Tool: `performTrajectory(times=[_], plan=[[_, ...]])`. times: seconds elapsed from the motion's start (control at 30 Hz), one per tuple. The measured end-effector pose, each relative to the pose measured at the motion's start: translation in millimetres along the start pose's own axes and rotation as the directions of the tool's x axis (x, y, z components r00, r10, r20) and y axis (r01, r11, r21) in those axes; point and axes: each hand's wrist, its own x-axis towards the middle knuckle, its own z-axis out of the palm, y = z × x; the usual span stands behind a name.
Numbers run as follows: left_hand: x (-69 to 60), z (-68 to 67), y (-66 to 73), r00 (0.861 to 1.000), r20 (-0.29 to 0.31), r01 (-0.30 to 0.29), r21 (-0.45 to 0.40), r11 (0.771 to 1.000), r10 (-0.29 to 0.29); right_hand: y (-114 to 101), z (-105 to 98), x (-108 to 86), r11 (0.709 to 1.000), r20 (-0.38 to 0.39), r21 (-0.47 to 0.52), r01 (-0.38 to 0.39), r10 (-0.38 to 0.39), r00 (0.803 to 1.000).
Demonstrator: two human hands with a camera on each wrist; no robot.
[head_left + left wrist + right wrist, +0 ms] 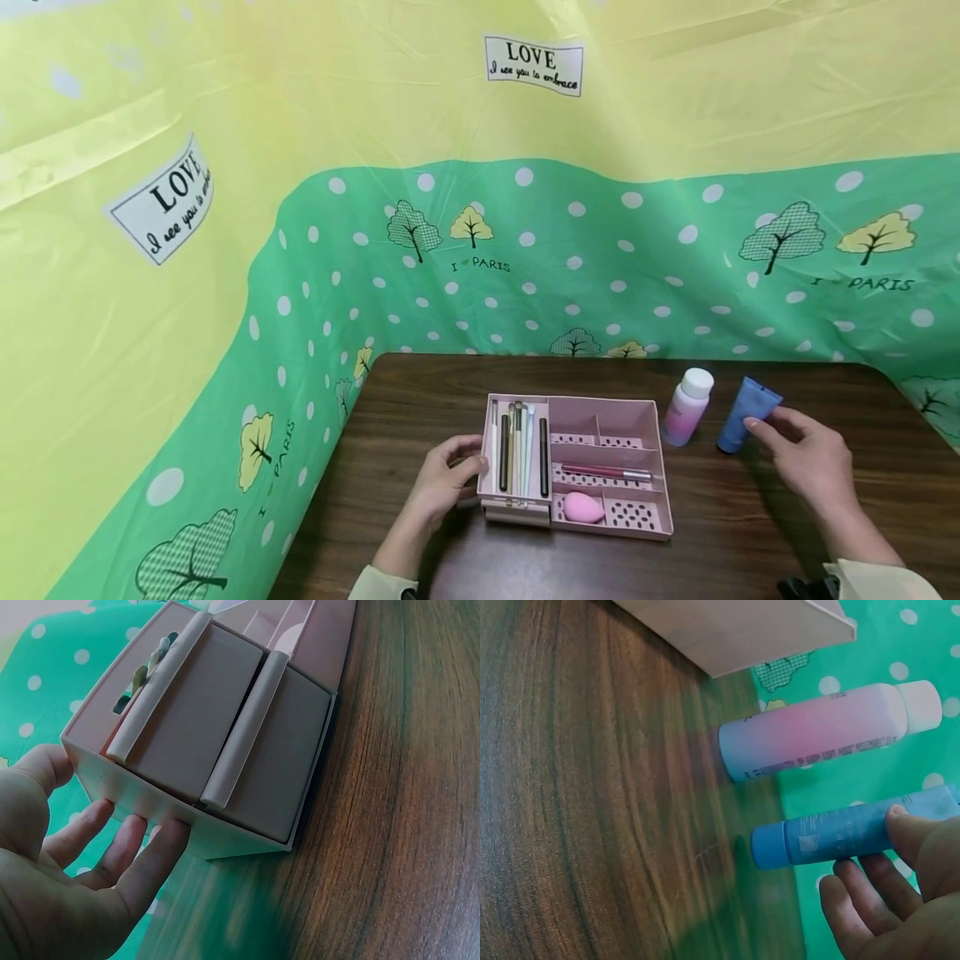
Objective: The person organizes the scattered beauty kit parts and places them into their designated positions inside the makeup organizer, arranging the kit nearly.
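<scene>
A pink desk organizer [607, 408] stands on the table, with makeup brushes and pencils [517, 450] upright in its left part. A lip gloss tube [607, 472] and a pink makeup sponge [582, 507] lie in its right compartments. My left hand [444, 479] touches the organizer's left side; the left wrist view shows its fingers [154, 855] against that wall, below two drawer fronts [199, 712]. On the right, my right hand [810, 458] pinches a blue squeeze tube [747, 412] between thumb and fingers. The tube stands cap down, leaning slightly.
A pink and white bottle with a white cap [686, 408] stands between the organizer and the blue tube. The dark wooden table [420, 392] ends at a green and yellow printed cloth [510, 275] behind and at the left.
</scene>
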Motion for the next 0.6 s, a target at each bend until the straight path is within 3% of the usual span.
performTrajectory(times=[0.3,0.6], plan=[[-0.9,0.3,1.1,1.0,-0.006,0.015,-0.004,1.0,-0.015,-11.2,-6.5,-7.4,0.999,-0.014,-0.012,0.051,-0.051,0.999],[-0.9,-0.2,1.5,1.0,-0.009,0.011,-0.002,1.0,-0.011,-27.5,-13.8,-16.5,0.984,-0.043,-0.042,0.174,-0.176,0.983]])
